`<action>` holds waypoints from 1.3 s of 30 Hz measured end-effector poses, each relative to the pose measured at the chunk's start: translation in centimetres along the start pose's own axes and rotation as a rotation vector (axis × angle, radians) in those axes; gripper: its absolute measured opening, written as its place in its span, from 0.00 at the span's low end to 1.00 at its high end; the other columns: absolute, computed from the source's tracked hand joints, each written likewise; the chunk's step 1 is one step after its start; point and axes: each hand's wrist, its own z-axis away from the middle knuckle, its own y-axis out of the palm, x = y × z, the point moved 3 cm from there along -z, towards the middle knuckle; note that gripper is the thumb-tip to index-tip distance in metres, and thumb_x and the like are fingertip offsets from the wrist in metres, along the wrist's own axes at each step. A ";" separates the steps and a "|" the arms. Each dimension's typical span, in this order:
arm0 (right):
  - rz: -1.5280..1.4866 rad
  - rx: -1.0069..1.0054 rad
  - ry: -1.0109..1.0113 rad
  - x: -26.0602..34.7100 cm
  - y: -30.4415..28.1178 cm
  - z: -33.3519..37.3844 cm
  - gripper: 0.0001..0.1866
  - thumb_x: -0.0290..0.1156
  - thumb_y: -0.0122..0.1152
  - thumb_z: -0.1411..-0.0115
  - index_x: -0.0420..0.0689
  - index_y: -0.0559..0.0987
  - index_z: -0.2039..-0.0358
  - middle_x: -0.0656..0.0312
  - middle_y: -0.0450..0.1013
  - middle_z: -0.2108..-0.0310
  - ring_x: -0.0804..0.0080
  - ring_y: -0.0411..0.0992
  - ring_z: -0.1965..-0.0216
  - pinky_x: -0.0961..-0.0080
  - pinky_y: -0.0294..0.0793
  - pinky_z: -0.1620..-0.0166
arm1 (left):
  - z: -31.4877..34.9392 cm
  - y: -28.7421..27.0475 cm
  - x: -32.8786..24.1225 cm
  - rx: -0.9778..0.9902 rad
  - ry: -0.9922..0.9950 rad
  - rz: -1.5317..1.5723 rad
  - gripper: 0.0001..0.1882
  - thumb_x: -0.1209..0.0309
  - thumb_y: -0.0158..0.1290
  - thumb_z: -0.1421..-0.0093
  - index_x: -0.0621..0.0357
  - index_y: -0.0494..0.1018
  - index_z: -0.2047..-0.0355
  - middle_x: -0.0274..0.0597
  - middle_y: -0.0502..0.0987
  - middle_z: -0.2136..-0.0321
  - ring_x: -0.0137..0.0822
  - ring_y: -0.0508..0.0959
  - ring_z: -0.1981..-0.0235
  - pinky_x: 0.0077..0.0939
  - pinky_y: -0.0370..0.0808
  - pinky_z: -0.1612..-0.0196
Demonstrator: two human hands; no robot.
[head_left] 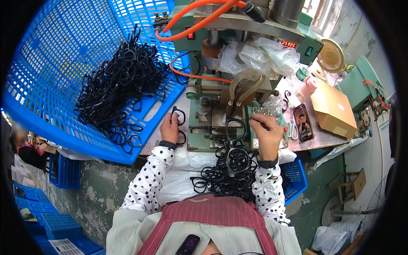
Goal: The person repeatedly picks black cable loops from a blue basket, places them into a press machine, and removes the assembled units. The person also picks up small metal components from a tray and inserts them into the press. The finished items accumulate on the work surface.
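Note:
My left hand (170, 128) is closed round a black eyeglass frame (179, 114) at the left side of the green press (204, 142). Another black eyeglass frame (236, 122) sits at the middle of the press, under two clear tubes. To its right my right hand (268, 132) has thumb and fingers bent together beside a heap of small shiny metal parts (272, 105); what the fingertips hold, if anything, is too small to make out. Many black frames (231, 163) lie heaped on white plastic (180, 163) over my lap.
A large blue basket (46, 114) with a pile of black frames (123, 80) leans in from the left. Orange hoses (199, 17) cross the top of the press. On the right stand a phone (302, 123), scissors (293, 131) and a cardboard box (333, 106).

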 end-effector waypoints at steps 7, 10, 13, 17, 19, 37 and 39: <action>-0.059 -0.009 -0.030 0.6 1.7 -0.3 0.08 0.21 0.66 0.50 0.41 0.84 0.67 0.61 0.77 0.70 0.76 0.71 0.69 0.80 0.70 0.63 | 2.0 -0.8 -8.7 0.009 0.320 0.119 0.10 0.67 0.48 0.33 0.62 0.72 0.58 0.39 0.76 0.68 0.26 0.74 0.72 0.20 0.71 0.69; -0.129 -0.053 0.031 0.0 1.7 -0.2 0.07 0.20 0.66 0.49 0.38 0.82 0.68 0.62 0.77 0.71 0.76 0.73 0.70 0.81 0.71 0.63 | 4.1 -1.6 -14.2 0.103 0.361 0.233 0.11 0.68 0.48 0.32 0.64 0.71 0.57 0.40 0.76 0.67 0.27 0.74 0.71 0.19 0.71 0.66; -0.054 -0.040 -0.027 0.8 2.8 0.3 0.08 0.19 0.67 0.50 0.37 0.82 0.67 0.62 0.77 0.70 0.76 0.73 0.70 0.80 0.72 0.63 | 5.3 -2.0 -18.1 0.156 0.539 0.211 0.11 0.70 0.47 0.32 0.66 0.69 0.56 0.41 0.74 0.64 0.26 0.73 0.70 0.20 0.71 0.63; -0.069 -0.122 -0.066 0.4 4.2 0.7 0.13 0.19 0.69 0.54 0.38 0.81 0.65 0.59 0.76 0.68 0.71 0.74 0.71 0.76 0.73 0.62 | 5.4 -1.8 -21.9 0.168 0.641 0.213 0.11 0.70 0.48 0.32 0.67 0.70 0.56 0.44 0.76 0.65 0.27 0.74 0.70 0.20 0.71 0.62; -0.092 -0.123 -0.039 -0.2 4.6 0.7 0.15 0.19 0.70 0.55 0.37 0.79 0.64 0.57 0.76 0.68 0.69 0.75 0.69 0.75 0.74 0.60 | 4.5 -1.4 -22.3 0.206 0.519 0.175 0.11 0.70 0.49 0.33 0.67 0.70 0.56 0.44 0.77 0.65 0.27 0.75 0.70 0.20 0.71 0.63; 0.376 -0.243 -0.094 -4.6 -1.3 -3.2 0.24 0.27 0.71 0.54 0.45 0.77 0.54 0.56 0.79 0.63 0.61 0.77 0.62 0.68 0.74 0.56 | 9.3 3.8 -18.3 0.563 1.268 0.054 0.25 0.81 0.54 0.51 0.59 0.73 0.50 0.44 0.76 0.52 0.43 0.77 0.53 0.43 0.72 0.45; 0.683 -0.232 0.009 -10.4 -6.2 -3.3 0.17 0.32 0.68 0.50 0.47 0.79 0.58 0.59 0.80 0.65 0.58 0.78 0.64 0.65 0.74 0.58 | 9.1 4.2 -17.9 0.588 1.302 0.046 0.24 0.81 0.53 0.51 0.60 0.73 0.50 0.45 0.76 0.51 0.43 0.77 0.53 0.43 0.72 0.45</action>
